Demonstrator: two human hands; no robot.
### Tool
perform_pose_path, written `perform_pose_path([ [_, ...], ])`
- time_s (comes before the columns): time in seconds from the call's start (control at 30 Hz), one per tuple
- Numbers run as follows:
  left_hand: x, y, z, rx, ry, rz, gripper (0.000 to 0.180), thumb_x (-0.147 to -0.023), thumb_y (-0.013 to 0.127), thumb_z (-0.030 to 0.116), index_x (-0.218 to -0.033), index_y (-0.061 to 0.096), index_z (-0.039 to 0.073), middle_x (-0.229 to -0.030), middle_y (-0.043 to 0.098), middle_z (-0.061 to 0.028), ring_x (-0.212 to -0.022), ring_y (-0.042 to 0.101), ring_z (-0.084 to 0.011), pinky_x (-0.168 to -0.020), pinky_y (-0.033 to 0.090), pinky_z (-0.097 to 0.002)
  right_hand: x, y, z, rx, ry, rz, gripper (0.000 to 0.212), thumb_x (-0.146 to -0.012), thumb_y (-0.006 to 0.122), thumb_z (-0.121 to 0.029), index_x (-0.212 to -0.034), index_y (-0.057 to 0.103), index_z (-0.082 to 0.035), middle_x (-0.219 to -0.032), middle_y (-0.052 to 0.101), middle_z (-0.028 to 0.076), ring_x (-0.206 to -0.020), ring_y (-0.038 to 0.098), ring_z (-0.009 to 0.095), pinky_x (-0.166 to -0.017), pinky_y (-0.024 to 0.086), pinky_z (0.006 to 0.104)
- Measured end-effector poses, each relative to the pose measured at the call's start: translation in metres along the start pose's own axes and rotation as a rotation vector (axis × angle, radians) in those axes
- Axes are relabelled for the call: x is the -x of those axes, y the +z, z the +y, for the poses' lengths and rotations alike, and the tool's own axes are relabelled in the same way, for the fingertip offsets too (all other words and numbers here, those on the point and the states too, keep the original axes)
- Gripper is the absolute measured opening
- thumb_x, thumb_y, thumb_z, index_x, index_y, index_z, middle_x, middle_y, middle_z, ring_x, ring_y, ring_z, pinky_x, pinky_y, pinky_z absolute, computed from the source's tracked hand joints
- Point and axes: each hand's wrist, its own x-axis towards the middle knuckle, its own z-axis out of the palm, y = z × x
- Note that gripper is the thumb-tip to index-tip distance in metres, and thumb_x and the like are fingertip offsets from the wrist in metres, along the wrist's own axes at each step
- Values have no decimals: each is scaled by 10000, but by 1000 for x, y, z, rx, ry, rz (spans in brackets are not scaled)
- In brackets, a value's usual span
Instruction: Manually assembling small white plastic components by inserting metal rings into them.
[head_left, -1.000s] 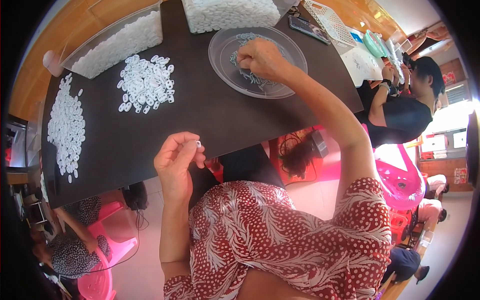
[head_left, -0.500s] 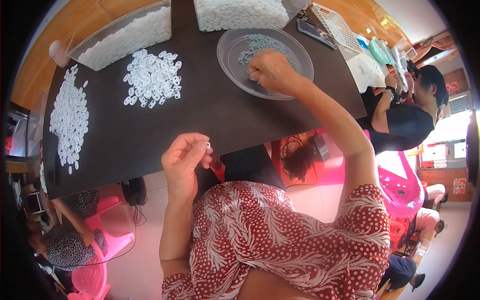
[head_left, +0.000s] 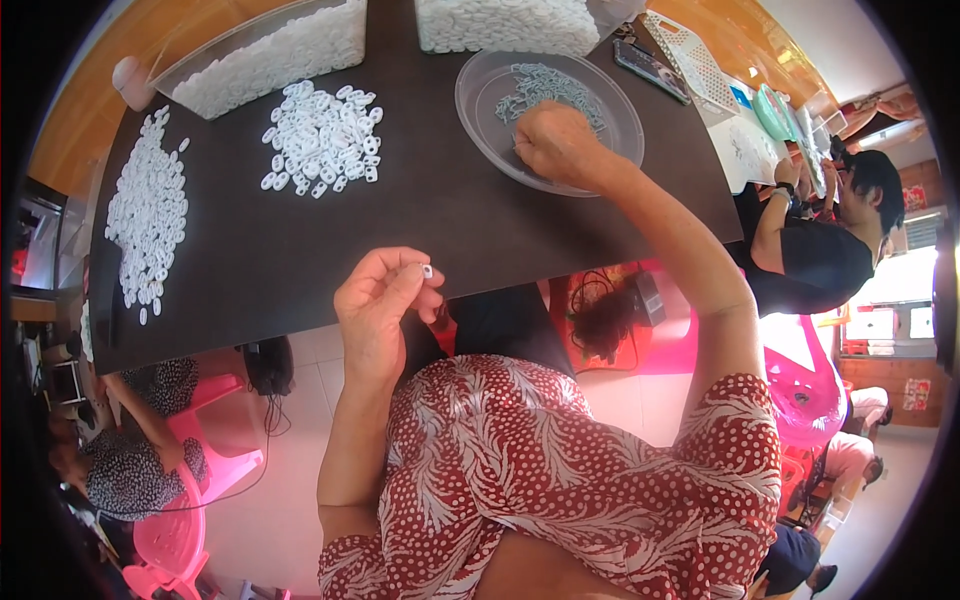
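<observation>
My left hand is just above the table's near edge. Between its thumb and forefinger it pinches a small white oval plastic piece with a hole in it. Farther right, my right hand reaches into a clear round plastic dish. Its fingers are curled down beside a heap of small grey-green slender parts, too small to name. The fingertips are turned away, so I cannot see what is in them. A loose pile of white oval pieces lies on the dark table, left of the dish.
Another pile of white ovals spreads along the table's left side. Two clear bins, a left one and a right one, stand full at the back. A phone lies right of the dish. One person sits at right, another at left.
The whole view has shifted slightly, with the table sliding up and to the right. My right hand stays in the dish, its fingertips now more hidden. My left hand keeps its pinch.
</observation>
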Motion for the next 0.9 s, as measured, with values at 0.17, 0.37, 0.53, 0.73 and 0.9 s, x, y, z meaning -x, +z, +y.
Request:
perform_pose_path([
  [0.17,-1,5,10,51,-12,23,134,-862,595,82,-923,598,-37,-807,636,-122,-604,586,-136,-516,460,-237,4,-9,-5,-108,-42,116,66,-704,580,-81,-695,570,-16,-710,595,176,-739,568,374,-651,457,450],
  [0.37,-5,2,10,77,106,7,110,-869,592,34,-952,607,-37,-792,621,-83,-603,554,-100,-522,452,-217,16,-37,-45,-333,72,132,88,-756,630,-59,-760,559,-8,-703,568,91,-650,551,166,-605,441,293],
  [0.53,-2,-1,4,170,147,16,139,-870,604,37,-988,603,-36,-806,621,-79,-612,556,-100,-528,453,-217,23,-35,-85,-745,113,152,88,-768,639,-33,-842,602,-5,-701,578,40,-635,540,105,-595,458,253],
  [0.73,1,-1,5,164,145,37,161,-858,611,9,-1010,601,-43,-829,640,-88,-636,582,-108,-570,481,-215,30,-19,-126,-905,-14,48,104,-773,646,0,-869,652,-41,-797,566,0,-713,518,72,-643,419,219],
  [0.9,4,0,0,144,198,64,181,-852,628,27,-1013,601,-51,-814,637,-104,-649,587,-136,-561,475,-239,29,-11,-141,-937,-59,117,87,-774,645,-5,-853,657,-40,-776,562,8,-714,508,94,-624,408,237],
])
